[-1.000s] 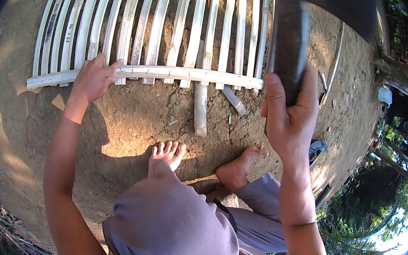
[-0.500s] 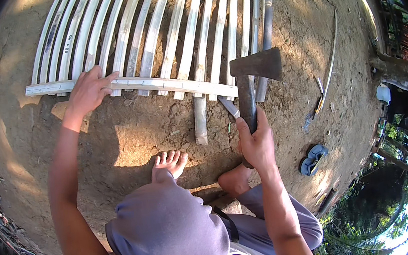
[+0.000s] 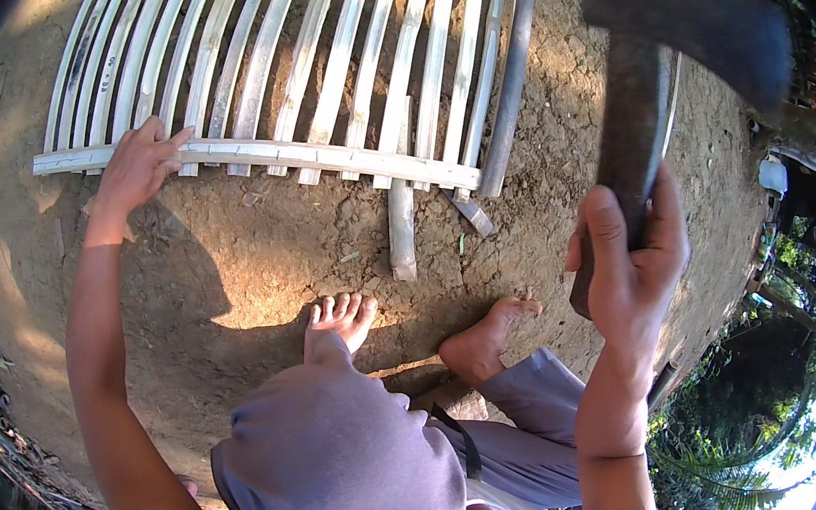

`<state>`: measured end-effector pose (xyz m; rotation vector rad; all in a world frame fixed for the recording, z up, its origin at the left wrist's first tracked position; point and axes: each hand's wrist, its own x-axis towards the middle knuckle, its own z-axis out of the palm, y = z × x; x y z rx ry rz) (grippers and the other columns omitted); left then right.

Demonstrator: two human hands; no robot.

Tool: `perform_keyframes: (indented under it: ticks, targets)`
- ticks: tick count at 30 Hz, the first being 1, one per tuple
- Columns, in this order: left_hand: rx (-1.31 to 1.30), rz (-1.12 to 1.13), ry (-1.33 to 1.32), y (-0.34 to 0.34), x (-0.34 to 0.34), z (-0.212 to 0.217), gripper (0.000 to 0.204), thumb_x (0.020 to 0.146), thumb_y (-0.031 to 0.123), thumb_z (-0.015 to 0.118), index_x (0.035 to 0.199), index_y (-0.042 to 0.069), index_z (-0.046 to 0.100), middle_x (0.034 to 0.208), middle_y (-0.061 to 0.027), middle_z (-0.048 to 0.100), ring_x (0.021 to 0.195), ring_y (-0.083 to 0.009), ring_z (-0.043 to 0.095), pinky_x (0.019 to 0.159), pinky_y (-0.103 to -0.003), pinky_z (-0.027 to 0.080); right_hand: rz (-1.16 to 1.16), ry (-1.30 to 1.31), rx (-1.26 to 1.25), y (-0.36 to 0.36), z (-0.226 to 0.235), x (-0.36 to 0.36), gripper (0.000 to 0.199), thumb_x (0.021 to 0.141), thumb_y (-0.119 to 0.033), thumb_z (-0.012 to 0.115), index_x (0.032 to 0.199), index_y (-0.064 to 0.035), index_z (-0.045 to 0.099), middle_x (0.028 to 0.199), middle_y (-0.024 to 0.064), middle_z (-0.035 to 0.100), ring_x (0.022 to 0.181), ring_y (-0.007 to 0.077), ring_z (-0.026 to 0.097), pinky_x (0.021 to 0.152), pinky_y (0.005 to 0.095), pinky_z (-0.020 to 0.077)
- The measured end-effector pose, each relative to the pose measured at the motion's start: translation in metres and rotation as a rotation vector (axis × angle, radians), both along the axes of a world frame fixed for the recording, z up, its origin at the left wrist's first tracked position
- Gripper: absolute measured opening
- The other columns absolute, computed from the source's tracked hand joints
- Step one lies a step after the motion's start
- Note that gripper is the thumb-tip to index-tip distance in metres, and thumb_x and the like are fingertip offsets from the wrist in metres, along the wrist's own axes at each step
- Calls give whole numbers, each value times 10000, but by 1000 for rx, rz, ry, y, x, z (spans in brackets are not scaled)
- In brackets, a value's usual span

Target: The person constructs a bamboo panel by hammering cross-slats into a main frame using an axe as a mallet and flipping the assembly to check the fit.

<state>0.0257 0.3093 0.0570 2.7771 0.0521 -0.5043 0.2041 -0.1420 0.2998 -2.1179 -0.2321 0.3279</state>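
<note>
Pale split slats (image 3: 342, 76), smooth and flat, lie side by side on dry cracked brown dirt (image 3: 295, 233). Long pale cross strip (image 3: 316, 152), slightly bowed in this lens, runs across them near their lower ends. Dark round pole (image 3: 513, 72) right of slats; short round piece (image 3: 403, 240) and short flat grey strip (image 3: 470, 214) poke out below cross strip. Left hand (image 3: 138, 165) palm down on cross strip toward its left end, fingers bent; can't tell if gripping. Left arm reaches up along left side. Right hand (image 3: 634, 254) wrapped around handle of hatchet (image 3: 646, 87), lifted right of slats, forearm upright; broad dark metal head, worn dark handle, butt poking out below fist. Whitish object (image 3: 772, 175) far right, possibly a container; contents unclear.
</note>
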Motion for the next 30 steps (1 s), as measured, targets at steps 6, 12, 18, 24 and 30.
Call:
perform_keyframes:
  ticks: [6, 12, 18, 24, 30]
  targets:
    - [4, 10, -11, -14, 3, -4, 558, 874, 125, 764, 1412, 248, 678, 945, -80, 500, 871, -269, 534, 844, -412, 448, -39, -148, 87, 21, -59, -39, 367, 1038, -141, 622, 1332, -10, 446, 847, 150, 661, 571, 215, 605, 512, 345, 503]
    - [57, 60, 34, -2, 11, 5, 506, 878, 143, 762, 1375, 223, 707, 950, -78, 513, 878, -265, 545, 841, -404, 459, 358, 274, -556, -14, -139, -66, 454, 1001, -232, 651, 1362, -13, 487, 877, 328, 708, 822, 519, 713, 713, 582, 562]
    - [34, 53, 19, -3, -15, -13, 521, 878, 167, 769, 1390, 237, 697, 958, -74, 518, 875, -263, 543, 855, -406, 466, 23, 22, 6, 50, -32, -18, 480, 1013, -129, 674, 1406, 31, 452, 761, 68, 646, 601, 179, 619, 540, 355, 503]
    - [1, 58, 12, -15, 3, -5, 513, 885, 201, 771, 1392, 232, 695, 979, -60, 519, 903, -247, 536, 884, -400, 465, 366, 260, -767, -28, -166, -98, 483, 995, -200, 660, 1388, -21, 443, 796, 275, 697, 738, 476, 714, 674, 559, 560]
    - [140, 3, -161, -43, -3, 16, 569, 874, 290, 798, 1416, 181, 664, 1276, -119, 602, 1242, -300, 562, 1126, -438, 432, 189, 428, -404, -16, -113, -116, 499, 986, -252, 670, 1385, -18, 484, 929, 342, 710, 903, 542, 687, 746, 571, 530]
